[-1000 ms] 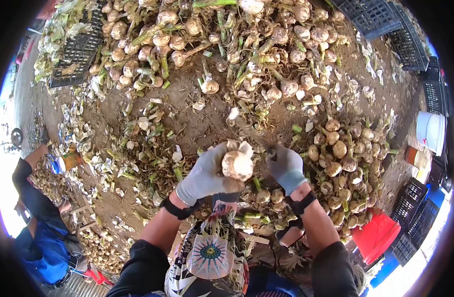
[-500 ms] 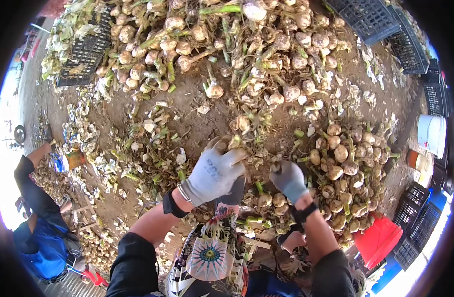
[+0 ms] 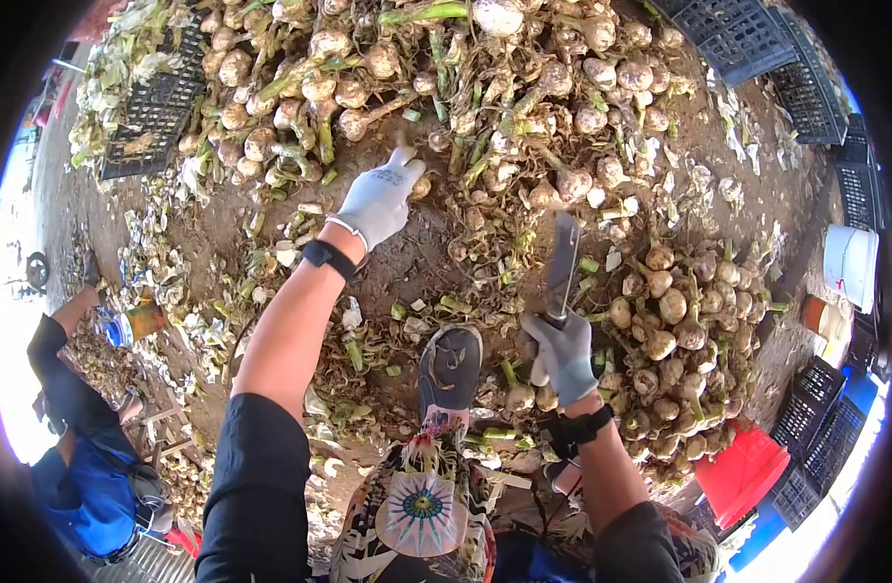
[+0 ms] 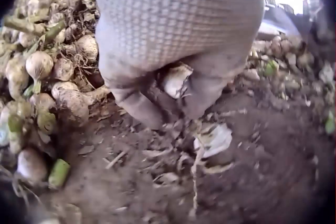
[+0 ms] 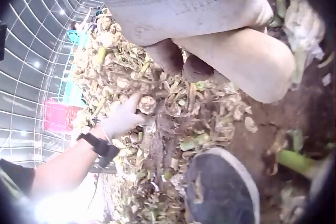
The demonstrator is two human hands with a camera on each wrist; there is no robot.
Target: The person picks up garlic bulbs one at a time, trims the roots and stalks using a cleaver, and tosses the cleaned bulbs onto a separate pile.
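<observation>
At the near edge of the large heap, my gloved left hand pinches a garlic bulb. Close up in the left wrist view, the curled fingers of the left hand surround a pale piece, mostly hidden by the glove. The right wrist view shows that bulb at the left fingertips. My gloved right hand grips a knife, its broad blade pointing away from me, beside the smaller bulb pile. Fingers of the right hand are curled in the right wrist view.
A large heap of bulbs with stalks lies at the far side. Cut stems and peelings litter the ground around my shoe. Black crates, a white bucket and a red container stand right. Another person is at left.
My left hand has let go of the earlier bulb and reached forward and left to another one. The right hand stays near the smaller pile, its knife now pointing forward.
</observation>
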